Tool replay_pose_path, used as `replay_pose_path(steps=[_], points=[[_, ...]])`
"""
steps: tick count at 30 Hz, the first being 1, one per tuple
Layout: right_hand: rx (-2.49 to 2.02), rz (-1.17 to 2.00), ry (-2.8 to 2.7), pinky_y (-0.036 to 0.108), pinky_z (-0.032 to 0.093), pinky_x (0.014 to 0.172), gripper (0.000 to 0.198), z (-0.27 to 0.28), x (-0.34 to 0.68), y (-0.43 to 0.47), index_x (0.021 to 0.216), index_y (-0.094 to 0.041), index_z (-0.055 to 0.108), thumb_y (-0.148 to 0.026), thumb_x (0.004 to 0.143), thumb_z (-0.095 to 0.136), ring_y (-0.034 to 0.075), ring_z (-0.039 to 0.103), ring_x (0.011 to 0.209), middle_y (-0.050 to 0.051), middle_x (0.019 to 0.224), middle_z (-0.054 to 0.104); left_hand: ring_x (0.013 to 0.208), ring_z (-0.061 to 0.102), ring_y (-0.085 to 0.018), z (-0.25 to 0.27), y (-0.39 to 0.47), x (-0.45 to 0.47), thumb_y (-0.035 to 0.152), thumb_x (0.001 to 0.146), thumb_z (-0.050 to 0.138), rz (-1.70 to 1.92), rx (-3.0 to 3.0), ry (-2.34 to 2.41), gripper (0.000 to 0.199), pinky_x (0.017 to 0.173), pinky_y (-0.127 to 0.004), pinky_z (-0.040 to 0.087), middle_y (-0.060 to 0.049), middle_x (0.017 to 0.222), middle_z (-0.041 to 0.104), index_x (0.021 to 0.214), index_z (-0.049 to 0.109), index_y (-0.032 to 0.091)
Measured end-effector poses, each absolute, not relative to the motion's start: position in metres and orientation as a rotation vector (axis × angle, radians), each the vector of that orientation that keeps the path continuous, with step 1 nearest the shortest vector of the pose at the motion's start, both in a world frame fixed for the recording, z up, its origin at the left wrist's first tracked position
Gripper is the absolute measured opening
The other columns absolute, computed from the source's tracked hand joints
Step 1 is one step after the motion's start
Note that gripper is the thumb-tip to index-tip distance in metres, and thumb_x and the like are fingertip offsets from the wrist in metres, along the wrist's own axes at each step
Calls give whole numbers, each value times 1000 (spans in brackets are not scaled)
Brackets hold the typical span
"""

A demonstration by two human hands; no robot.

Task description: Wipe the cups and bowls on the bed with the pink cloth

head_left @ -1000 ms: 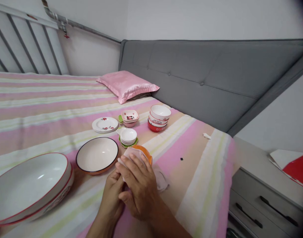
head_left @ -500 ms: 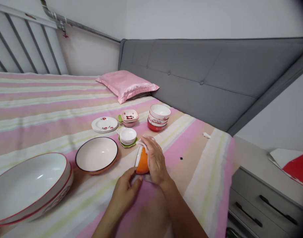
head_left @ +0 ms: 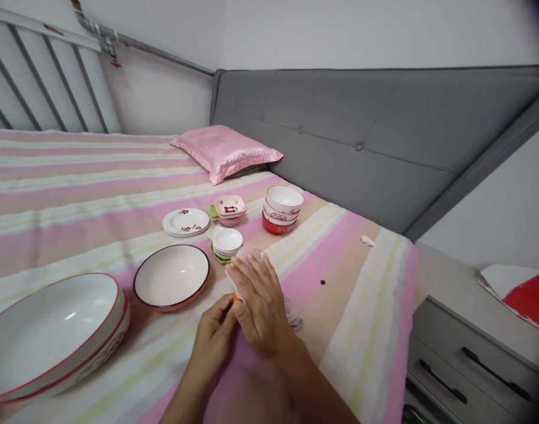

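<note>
My left hand (head_left: pixel 215 330) pinches the near edge of a small orange bowl (head_left: pixel 236 298); only a sliver of its orange side shows. Over that bowl lies my right hand (head_left: pixel 261 306), fingers stretched along it, pressing a pale pink cloth (head_left: pixel 295 315) against it. One end of the cloth hangs out to the right, below the wrist. Just beyond my fingers are small white dishes (head_left: pixel 228 240) stacked on a green leaf-shaped dish (head_left: pixel 220 259). A wide cream bowl (head_left: pixel 172 275) with a dark rim sits left of my hands.
Large red-rimmed bowls (head_left: pixel 53 330) are nested at the left. Farther back stand flowered plates (head_left: pixel 185 221), pink square dishes (head_left: pixel 230 206) and stacked bowls (head_left: pixel 283 200). A pink pillow (head_left: pixel 228 150) lies by the grey headboard (head_left: pixel 340 118). A drawer cabinet (head_left: pixel 463 353) adjoins the bed's right side.
My right hand has turned and slid left across the orange bowl with the cloth, now covering most of it. My left hand has moved slightly left. The other dishes have not moved.
</note>
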State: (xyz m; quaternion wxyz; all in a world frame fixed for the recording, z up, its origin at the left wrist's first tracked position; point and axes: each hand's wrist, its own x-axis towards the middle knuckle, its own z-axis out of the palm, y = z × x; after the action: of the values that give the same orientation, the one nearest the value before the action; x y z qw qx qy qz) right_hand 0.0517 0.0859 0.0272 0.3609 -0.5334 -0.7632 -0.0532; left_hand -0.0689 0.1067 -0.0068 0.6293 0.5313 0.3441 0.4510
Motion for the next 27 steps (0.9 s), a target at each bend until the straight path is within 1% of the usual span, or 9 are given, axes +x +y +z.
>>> replay_pose_path(steps=[4, 9, 12, 15, 18, 20, 22, 24, 27], points=[[-1311, -130, -2033, 47, 12, 118, 58, 26, 39, 77, 139, -14, 39, -45, 96, 17, 22, 25, 140, 5, 145, 42, 77, 60, -18, -7, 105, -72, 37, 76, 66, 1118, 971, 778, 30, 74, -27, 46, -4, 82, 68, 99, 68, 16], [-1272, -126, -2064, 44, 14, 118, 65, 24, 27, 69, 141, -14, 36, -53, 95, 11, 22, 24, 140, 4, 148, 37, 81, 63, -20, 4, 104, -70, 33, 67, 74, 1188, 749, 800, 34, 74, -27, 48, -5, 86, 70, 96, 68, 17], [-1295, -152, -2060, 43, 16, 117, 60, 23, 27, 72, 141, -15, 36, -49, 96, 18, 22, 25, 140, 5, 148, 38, 82, 62, -19, 4, 104, -69, 31, 68, 74, 1194, 745, 780, 35, 74, -26, 47, -4, 87, 69, 99, 68, 18], [-1358, -159, -2017, 44, 14, 117, 53, 24, 31, 77, 140, -15, 38, -41, 95, 28, 22, 26, 139, 4, 147, 39, 78, 59, -15, -4, 105, -70, 29, 71, 72, 1164, 795, 734, 30, 74, -24, 45, -2, 86, 67, 100, 67, 19], [-1458, -119, -1932, 45, 15, 116, 46, 29, 37, 83, 136, -19, 44, -33, 94, 32, 22, 29, 137, 3, 145, 42, 70, 53, -11, -10, 104, -71, 33, 76, 69, 1119, 880, 733, 17, 68, -20, 42, 1, 76, 61, 84, 66, 18], [-1526, -78, -1859, 43, 21, 114, 43, 32, 40, 86, 133, -21, 48, -31, 94, 34, 22, 32, 135, 3, 142, 45, 67, 49, -10, -10, 103, -70, 36, 79, 65, 1086, 947, 752, 18, 65, -19, 41, 2, 71, 57, 79, 65, 18], [-1577, -46, -1796, 42, 24, 112, 41, 35, 42, 88, 131, -21, 50, -31, 94, 35, 22, 36, 133, 4, 140, 48, 65, 46, -10, -6, 102, -69, 37, 81, 63, 1059, 1015, 759, 19, 65, -20, 40, 2, 68, 55, 83, 66, 18], [-1604, -21, -1750, 43, 23, 112, 41, 35, 42, 89, 131, -21, 50, -29, 94, 34, 22, 38, 131, 4, 138, 50, 64, 44, -10, -2, 101, -68, 38, 82, 62, 1037, 1069, 756, 21, 68, -20, 40, 2, 69, 55, 88, 67, 19], [-1609, 51, -1707, 44, 20, 113, 42, 36, 44, 91, 132, -21, 49, -25, 95, 30, 21, 38, 132, 4, 138, 50, 71, 47, -12, 1, 101, -68, 39, 85, 58, 1008, 1103, 741, 24, 73, -22, 41, 0, 77, 59, 93, 68, 19]])
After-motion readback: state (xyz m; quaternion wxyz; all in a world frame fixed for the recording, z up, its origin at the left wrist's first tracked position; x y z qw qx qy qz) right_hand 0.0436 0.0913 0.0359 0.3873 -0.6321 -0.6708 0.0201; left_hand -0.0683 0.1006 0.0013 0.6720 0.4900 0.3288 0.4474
